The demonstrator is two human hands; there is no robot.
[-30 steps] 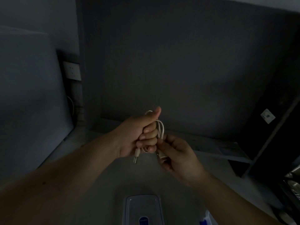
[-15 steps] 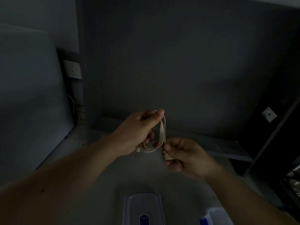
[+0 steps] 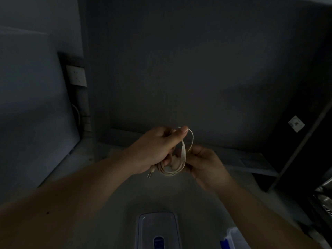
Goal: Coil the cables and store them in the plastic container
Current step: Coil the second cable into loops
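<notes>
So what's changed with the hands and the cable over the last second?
The left hand has loosened from a fist, so the white cable hangs as a wider coil. The right hand has shifted right and feeds a loose strand up toward the left thumb. Both hands still hold the cable above the clear lid.

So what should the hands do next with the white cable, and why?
Probably tuck the loose end. The left hand grips the white cable in loops, and the right hand pinches a free strand. The container waits below.

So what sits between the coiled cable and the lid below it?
Nothing: in the head view, only bare table separates the cable from the lid.
</notes>
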